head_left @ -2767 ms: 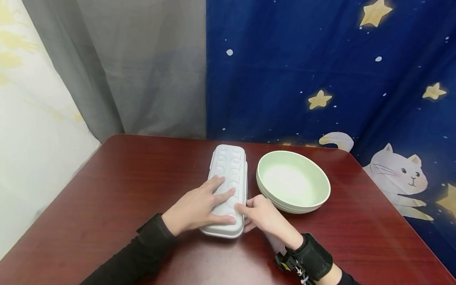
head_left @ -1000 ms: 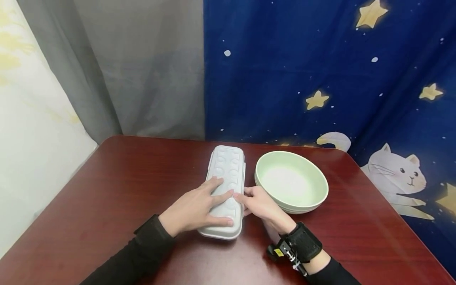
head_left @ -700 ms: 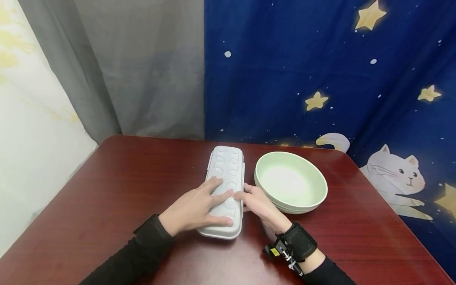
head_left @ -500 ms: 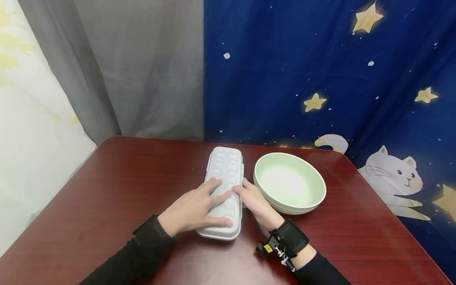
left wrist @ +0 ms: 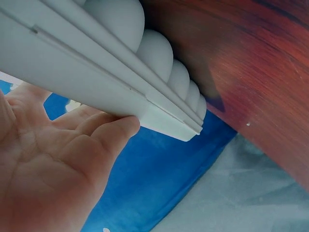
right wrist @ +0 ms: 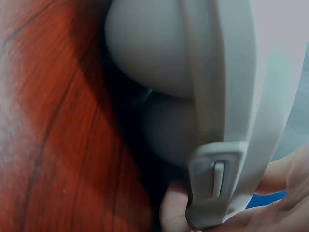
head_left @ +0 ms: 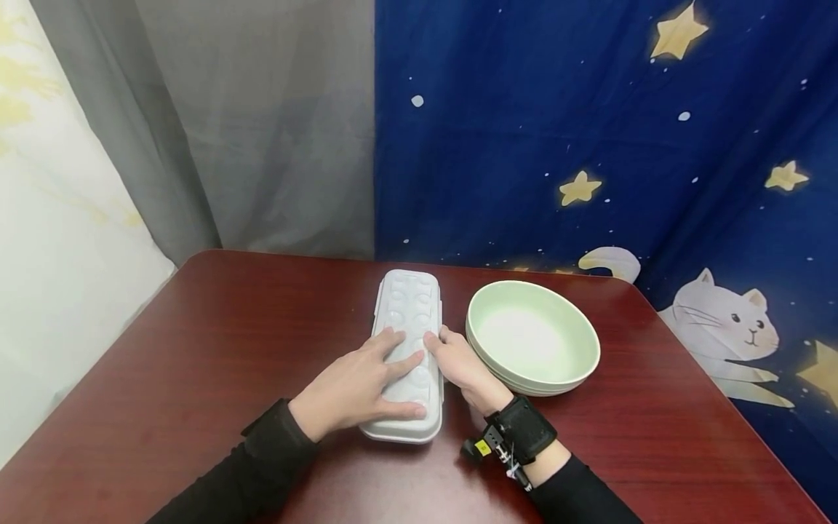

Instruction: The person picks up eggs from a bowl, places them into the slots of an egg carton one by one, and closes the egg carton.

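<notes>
A white plastic egg box [head_left: 414,302], its lid dimpled, lies lengthwise on the table; in the left wrist view its rounded cups [left wrist: 154,54] show underneath. My left hand [head_left: 356,386] lies flat across the lid with fingers spread. On the box's right long side, my right hand [head_left: 461,364] pinches the edge, thumb on the lid and the other fingers lower down, mostly hidden in the head view. The right wrist view has a side latch [right wrist: 218,179] with a fingertip [right wrist: 175,205] just below it. The latch lies flat against the box side.
A stack of pale green bowls [head_left: 533,331] stands close to the right hand. The dark red table [head_left: 262,313] ends at a grey and blue curtain [head_left: 484,145] behind and a white cloth [head_left: 72,255] on the left.
My right hand has slid away from me along the box's right side, its grip closer to the middle. The box has shifted slightly left. The left hand stays spread on the lid.
</notes>
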Motion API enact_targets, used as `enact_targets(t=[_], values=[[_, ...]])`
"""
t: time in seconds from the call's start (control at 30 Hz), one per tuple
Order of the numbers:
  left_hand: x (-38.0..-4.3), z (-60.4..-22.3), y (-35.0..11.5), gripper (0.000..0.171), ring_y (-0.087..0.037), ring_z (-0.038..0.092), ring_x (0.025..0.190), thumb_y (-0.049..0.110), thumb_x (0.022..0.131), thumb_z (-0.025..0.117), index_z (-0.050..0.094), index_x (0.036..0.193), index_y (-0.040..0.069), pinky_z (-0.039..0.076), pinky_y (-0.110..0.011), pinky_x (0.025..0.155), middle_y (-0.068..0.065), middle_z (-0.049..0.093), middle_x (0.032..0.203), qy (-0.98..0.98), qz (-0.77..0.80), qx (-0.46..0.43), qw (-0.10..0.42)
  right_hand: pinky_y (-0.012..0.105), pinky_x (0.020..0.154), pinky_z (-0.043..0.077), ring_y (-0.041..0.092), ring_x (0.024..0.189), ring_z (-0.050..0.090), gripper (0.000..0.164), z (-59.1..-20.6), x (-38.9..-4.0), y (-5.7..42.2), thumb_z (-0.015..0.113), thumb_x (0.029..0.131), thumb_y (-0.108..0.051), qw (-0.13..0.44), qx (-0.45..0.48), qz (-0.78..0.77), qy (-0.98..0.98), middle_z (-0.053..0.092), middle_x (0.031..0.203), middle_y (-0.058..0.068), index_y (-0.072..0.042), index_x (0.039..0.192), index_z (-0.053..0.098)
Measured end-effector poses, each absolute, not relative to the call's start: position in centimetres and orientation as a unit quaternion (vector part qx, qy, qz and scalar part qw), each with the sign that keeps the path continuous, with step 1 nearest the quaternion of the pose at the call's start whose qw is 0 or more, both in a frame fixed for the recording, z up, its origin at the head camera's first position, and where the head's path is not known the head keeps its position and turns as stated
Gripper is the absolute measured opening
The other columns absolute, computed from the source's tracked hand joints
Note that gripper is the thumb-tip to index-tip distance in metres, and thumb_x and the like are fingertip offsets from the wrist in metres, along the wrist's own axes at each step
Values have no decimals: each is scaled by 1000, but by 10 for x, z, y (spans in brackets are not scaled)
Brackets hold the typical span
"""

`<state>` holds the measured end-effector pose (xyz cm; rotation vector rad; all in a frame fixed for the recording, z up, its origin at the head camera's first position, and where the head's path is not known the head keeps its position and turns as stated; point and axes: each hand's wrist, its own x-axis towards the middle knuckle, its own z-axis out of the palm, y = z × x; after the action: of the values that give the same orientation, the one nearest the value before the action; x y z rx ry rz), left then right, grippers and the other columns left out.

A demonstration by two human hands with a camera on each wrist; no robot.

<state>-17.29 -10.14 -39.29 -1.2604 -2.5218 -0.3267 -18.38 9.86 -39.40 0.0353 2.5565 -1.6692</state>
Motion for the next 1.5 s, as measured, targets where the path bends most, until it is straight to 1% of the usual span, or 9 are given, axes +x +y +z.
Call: enact_targets(t=[0.2,0.4,0.77,1.13,1.17,1.23,1.33,1.4,1.5], values=[[-170,-393,-101,78,-37,46,128,74,84,54,59,139,18,50,-44,90,-20,47,140,-882,-106,-432,155,43,96,42,24,111,56,49,-396,-184,98,40,106,-26,49,7,-545,837,59,123,16,3,146,39],[-170,-392,-100,78,-36,46,129,74,84,55,59,139,18,50,-44,90,-21,47,140,-884,-103,-427,157,45,100,37,25,116,52,47,-395,-184,95,39,107,-25,45,3,-545,837,56,125,17,4,145,39],[-168,-389,-101,80,-36,47,128,75,84,53,57,141,20,51,-44,88,-20,46,141,-890,-99,-423,140,41,89,47,21,97,63,37,-388,-168,96,38,106,-13,56,-18,-569,820,66,107,13,4,136,48],[-166,-387,-102,78,-37,45,129,75,84,54,57,141,22,50,-45,89,-21,45,141,-887,-108,-425,143,43,92,46,20,101,63,41,-375,-154,95,43,103,-7,65,-60,-522,848,63,115,15,8,141,41],[-166,-386,-101,78,-37,45,129,74,84,54,57,141,21,50,-46,90,-21,45,141,-887,-110,-425,143,43,94,44,21,103,62,43,-374,-152,95,43,103,-7,67,-62,-519,850,62,118,16,8,142,39],[-165,-385,-102,76,-39,43,131,71,86,55,57,141,18,46,-46,95,-22,45,142,-886,-117,-428,137,45,103,36,25,121,53,49,-372,-148,95,43,103,-9,69,-55,-504,859,52,134,23,11,146,32],[-165,-382,-102,74,-43,37,135,65,90,55,56,141,12,35,-48,106,-24,43,145,-883,-129,-436,119,47,112,22,31,140,31,57,-367,-141,95,43,103,-13,67,-49,-465,882,31,151,29,14,149,21],[-165,-380,-102,72,-45,34,136,61,94,53,54,142,8,29,-50,109,-24,42,146,-880,-134,-442,110,48,114,15,34,144,17,62,-362,-137,95,44,103,-16,60,-52,-428,900,18,155,30,16,149,16],[-163,-378,-103,73,-45,32,137,59,96,51,52,142,4,26,-53,110,-23,42,147,-878,-135,-446,112,49,113,17,37,143,21,61,-357,-132,96,44,103,-16,42,-77,-386,918,23,153,32,17,147,19]])
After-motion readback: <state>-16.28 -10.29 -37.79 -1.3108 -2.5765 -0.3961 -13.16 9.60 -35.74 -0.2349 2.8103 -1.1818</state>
